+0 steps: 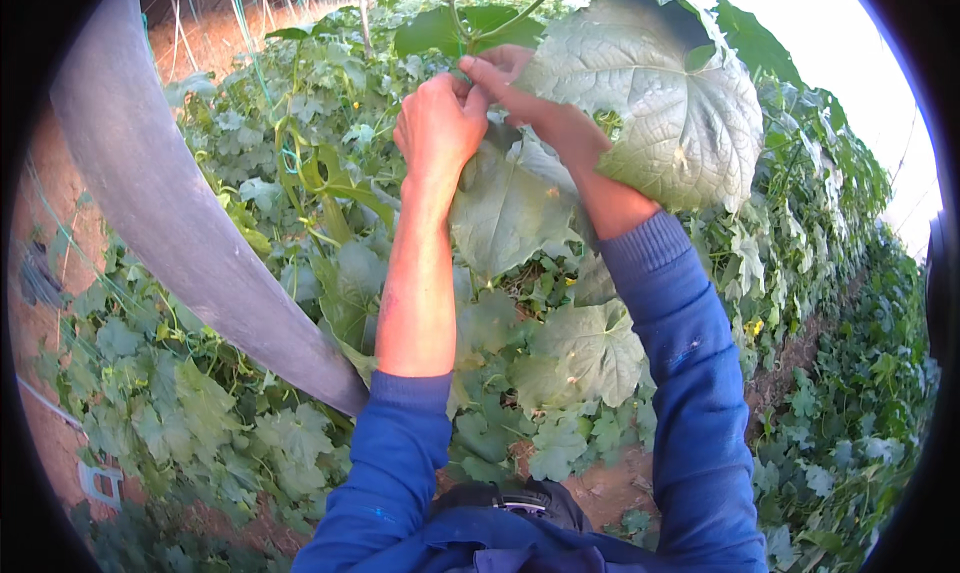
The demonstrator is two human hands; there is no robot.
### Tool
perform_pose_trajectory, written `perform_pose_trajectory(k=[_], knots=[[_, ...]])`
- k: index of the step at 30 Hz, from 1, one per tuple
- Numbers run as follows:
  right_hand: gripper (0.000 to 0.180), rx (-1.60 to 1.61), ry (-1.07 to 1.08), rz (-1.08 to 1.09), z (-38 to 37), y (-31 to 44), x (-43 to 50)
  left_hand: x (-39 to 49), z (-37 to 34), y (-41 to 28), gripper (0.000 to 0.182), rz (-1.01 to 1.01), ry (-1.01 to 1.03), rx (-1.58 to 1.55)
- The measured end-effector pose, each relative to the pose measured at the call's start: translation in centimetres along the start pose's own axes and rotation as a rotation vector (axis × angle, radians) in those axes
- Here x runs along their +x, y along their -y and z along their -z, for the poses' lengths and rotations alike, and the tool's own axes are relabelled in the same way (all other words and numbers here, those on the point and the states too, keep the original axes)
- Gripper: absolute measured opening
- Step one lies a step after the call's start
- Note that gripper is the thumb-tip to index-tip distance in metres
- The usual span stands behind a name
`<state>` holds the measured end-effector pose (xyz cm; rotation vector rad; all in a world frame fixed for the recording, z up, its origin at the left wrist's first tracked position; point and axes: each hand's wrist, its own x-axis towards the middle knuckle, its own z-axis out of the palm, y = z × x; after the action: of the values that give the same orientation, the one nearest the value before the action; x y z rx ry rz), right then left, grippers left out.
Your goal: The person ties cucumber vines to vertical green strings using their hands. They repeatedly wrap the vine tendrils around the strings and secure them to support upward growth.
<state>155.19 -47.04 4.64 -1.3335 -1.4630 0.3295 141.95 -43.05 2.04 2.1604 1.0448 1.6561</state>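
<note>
At the top centre, both hands meet just below a leafy vine stem [471,41]. My left hand [441,126] is curled, its fingertips closed around a thin green twine [466,77] that runs by the stem. My right hand [540,107] reaches in from the other side, its thumb and finger pinched at the same twine. A large broad leaf [667,100] hangs over the right wrist and hides part of that hand. Another broad leaf [514,205] hangs below and between the forearms. The exact grip of the fingertips is partly hidden.
A thick grey curved post [217,228] slants across the left side. Green twines [247,32] hang with vines on the left. Dense leafy plants [817,168] line the right, beside a strip of bare soil [784,370]. A pale plastic object [101,484] lies at lower left.
</note>
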Motion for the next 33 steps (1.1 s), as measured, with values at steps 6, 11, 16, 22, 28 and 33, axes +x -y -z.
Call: perform_pose_trajectory(k=[6,11,16,22,28,33], knots=[[0.048,-0.091,-0.054,0.446,-0.5,-1.8,2.7,0.4,-0.3,-0.3,0.024,-0.043,-0.055,0.076],[0.035,0.106,0.066,0.177,0.5,-1.6,3.7,-0.7,0.2,-0.8,0.019,-0.012,-0.02,0.14],[0.034,-0.032,0.177,0.175,2.2,-1.7,3.1,-0.9,2.0,-0.2,0.022,0.062,-0.235,0.26],[0.037,0.03,0.149,-0.044,2.7,-2.5,1.9,-3.4,3.0,3.9,0.027,0.295,-0.164,0.411],[0.031,0.044,0.095,0.186,0.8,-2.2,-0.4,-6.9,0.8,6.8,0.024,0.255,0.049,0.252],[0.026,-0.086,-0.033,0.295,-2.2,-8.5,-3.5,-8.7,0.2,6.5,0.028,0.262,0.141,0.096]])
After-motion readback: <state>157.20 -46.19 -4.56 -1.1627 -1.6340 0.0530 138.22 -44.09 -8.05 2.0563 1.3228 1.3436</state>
